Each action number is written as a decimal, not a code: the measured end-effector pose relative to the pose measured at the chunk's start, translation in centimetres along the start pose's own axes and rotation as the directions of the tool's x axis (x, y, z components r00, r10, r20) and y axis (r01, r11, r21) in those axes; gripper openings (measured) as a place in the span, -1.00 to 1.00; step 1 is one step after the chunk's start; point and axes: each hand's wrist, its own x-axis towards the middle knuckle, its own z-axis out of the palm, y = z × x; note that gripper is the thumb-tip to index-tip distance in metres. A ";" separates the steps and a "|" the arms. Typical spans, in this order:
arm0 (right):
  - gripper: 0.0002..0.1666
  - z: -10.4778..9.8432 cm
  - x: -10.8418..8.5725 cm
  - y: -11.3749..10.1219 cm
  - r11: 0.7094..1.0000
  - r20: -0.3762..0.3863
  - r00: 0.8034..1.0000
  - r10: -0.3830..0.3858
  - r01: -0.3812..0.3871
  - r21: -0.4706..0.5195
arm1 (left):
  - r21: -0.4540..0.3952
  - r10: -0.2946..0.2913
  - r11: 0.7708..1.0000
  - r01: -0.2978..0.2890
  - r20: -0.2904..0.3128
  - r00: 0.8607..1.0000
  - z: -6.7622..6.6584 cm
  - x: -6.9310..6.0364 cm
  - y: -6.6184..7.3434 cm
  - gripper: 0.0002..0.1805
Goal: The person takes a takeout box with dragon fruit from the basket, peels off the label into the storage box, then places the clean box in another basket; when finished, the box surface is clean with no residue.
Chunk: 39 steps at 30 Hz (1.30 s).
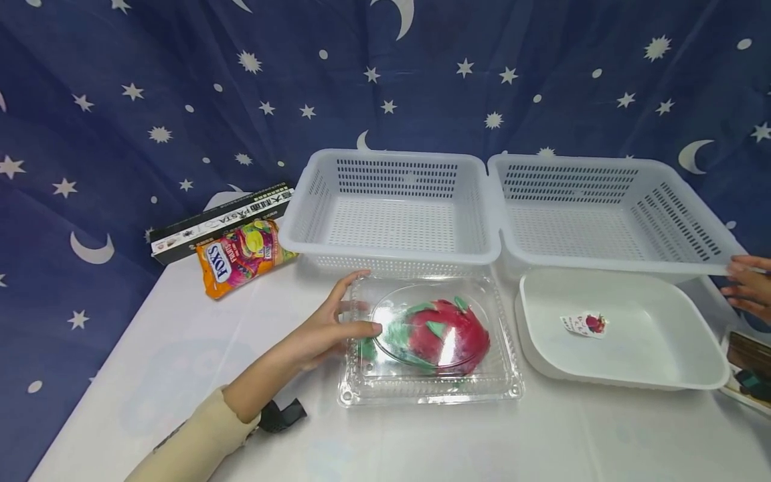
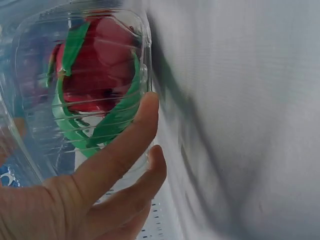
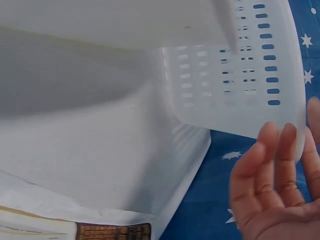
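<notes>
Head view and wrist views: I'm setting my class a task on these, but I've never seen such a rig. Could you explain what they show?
There is no robot here, just one person's bare hands. The head picture comes from a head-worn camera looking forward and down; each wrist picture comes from a camera on that wrist. The left hand grips a clear plastic box, through which a red-and-green fruit shape shows. The right hand has its fingers at the edge of the right basket. Also on the white table are the left basket, a white tray with a small label in it, a black pasta box and an orange Fox's bag.
</notes>
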 end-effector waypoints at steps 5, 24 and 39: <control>-0.65 -1.8 1.3 2.2 0.999 -0.053 0.999 0.010 -0.008 0.038 | -0.009 0.007 1.000 -0.007 0.009 1.000 -0.4 -0.7 0.1 -0.01; -0.72 3.3 -2.0 -1.4 0.973 -0.018 1.000 -0.006 0.010 0.231 | -0.038 0.085 0.996 -0.082 0.074 0.994 0.2 -2.2 2.6 -0.04; -0.72 5.3 -3.6 -3.5 0.970 -0.041 0.999 0.014 -0.003 0.243 | -0.127 0.145 0.984 -0.128 0.132 0.981 1.6 -0.2 5.7 -0.07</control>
